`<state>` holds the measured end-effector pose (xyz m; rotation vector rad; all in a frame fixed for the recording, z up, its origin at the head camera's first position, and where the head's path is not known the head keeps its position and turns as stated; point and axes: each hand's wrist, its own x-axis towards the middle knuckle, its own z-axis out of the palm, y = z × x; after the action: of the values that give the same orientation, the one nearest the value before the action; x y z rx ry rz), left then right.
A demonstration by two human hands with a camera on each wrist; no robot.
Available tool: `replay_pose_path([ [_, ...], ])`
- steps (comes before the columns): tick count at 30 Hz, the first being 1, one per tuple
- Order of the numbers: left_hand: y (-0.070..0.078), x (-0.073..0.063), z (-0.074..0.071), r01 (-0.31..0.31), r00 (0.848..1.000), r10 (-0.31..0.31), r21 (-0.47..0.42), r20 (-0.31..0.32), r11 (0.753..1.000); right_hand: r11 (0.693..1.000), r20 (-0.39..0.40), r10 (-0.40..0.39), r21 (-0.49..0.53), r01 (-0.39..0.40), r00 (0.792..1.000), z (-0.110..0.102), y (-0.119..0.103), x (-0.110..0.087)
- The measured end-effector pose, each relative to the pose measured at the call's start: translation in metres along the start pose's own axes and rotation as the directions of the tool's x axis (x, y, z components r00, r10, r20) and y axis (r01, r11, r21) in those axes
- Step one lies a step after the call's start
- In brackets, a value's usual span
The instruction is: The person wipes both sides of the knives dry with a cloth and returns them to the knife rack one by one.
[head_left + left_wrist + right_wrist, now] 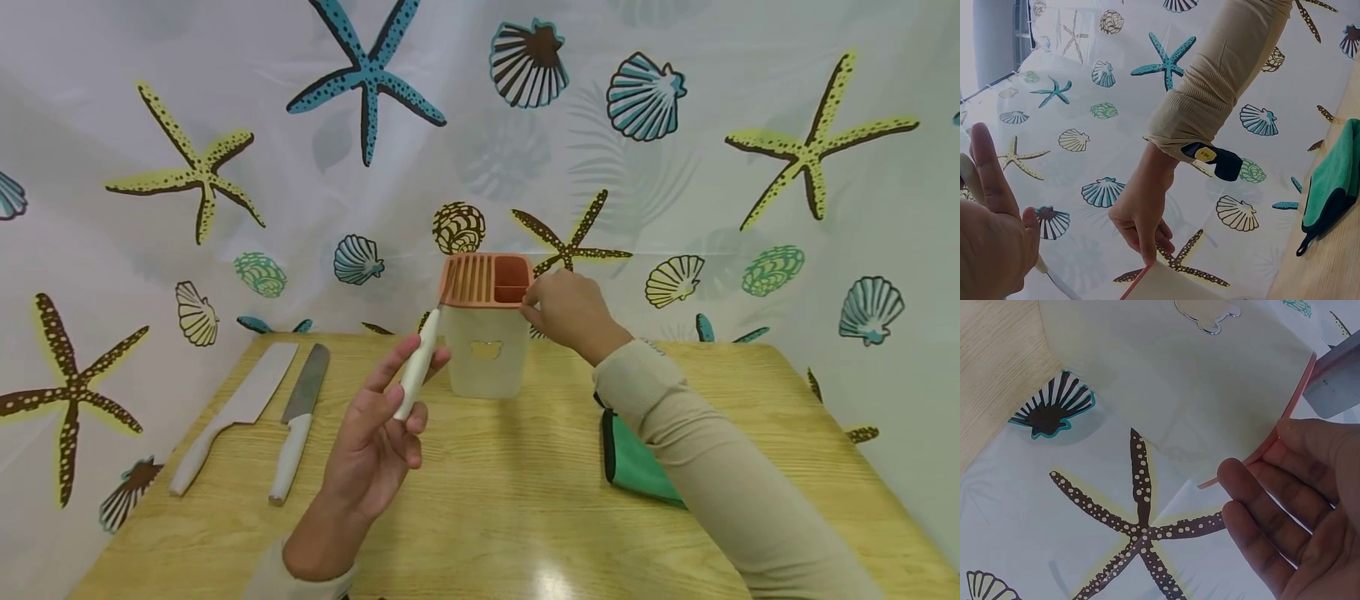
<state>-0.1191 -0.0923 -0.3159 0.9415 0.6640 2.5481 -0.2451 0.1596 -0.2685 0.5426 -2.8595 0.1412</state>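
Observation:
A white knife holder (pixel 486 362) with an orange slotted lid (pixel 512 294) stands at the back of the table. My left hand (pixel 371 446) grips a knife by its white handle (pixel 417 367), tilted up toward the lid's left slots. In the right wrist view its grey blade (pixel 1335 375) shows beyond the orange rim; whether the tip is inside a slot I cannot tell. At the lid's right edge my right hand (pixel 573 308) pinches the rim between thumb and fingers, seen also in the right wrist view around the holder wall (pixel 1179 381).
On the left of the table lie a cleaver (pixel 251 392) and another white-handled knife (pixel 300 417). A green cloth item with black edging (pixel 637 462) lies under the right forearm. Behind the table hangs a sheet (pixel 480 158) printed with starfish and shells.

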Motion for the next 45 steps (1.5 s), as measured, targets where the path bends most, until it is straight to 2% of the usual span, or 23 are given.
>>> replay_pose_path([
  [11,0.004,0.002,-0.002,-0.009,0.998,0.012,-0.043,0.063,0.999,1.000,0.009,0.011,0.002,-0.011,1.000,-0.001,-0.001,0.001],
  [21,0.003,0.008,0.001,0.041,0.997,-0.038,-0.054,0.060,0.998,1.000,-0.005,0.012,-0.008,-0.012,1.000,0.000,0.000,0.001],
  [30,0.013,0.025,0.004,0.082,0.991,-0.072,-0.082,0.117,0.993,1.000,0.003,0.020,0.006,-0.020,1.000,0.001,0.000,0.002],
  [34,0.020,0.034,0.003,0.088,0.989,-0.085,-0.021,0.119,0.996,1.000,0.003,0.019,0.014,-0.019,1.000,0.002,0.000,0.002],
  [37,0.026,0.042,0.003,0.071,0.994,-0.079,0.102,0.074,0.992,1.000,-0.003,0.016,0.008,-0.016,1.000,0.002,0.000,0.001],
  [39,0.031,0.049,0.005,0.062,0.998,-0.068,0.242,0.015,0.968,1.000,-0.009,0.015,0.004,-0.015,1.000,0.000,-0.001,0.001],
  [40,0.033,0.052,0.006,0.064,0.998,-0.061,0.317,-0.018,0.946,1.000,-0.013,0.012,0.002,-0.012,1.000,0.000,-0.001,0.000],
  [42,0.037,0.059,0.008,0.083,0.995,-0.049,0.454,-0.087,0.887,1.000,-0.015,0.010,0.001,-0.010,1.000,0.000,-0.001,0.000],
  [45,0.042,0.070,0.009,0.112,0.989,-0.032,0.612,-0.141,0.783,1.000,-0.007,0.012,0.000,-0.012,1.000,0.000,0.000,0.000],
])
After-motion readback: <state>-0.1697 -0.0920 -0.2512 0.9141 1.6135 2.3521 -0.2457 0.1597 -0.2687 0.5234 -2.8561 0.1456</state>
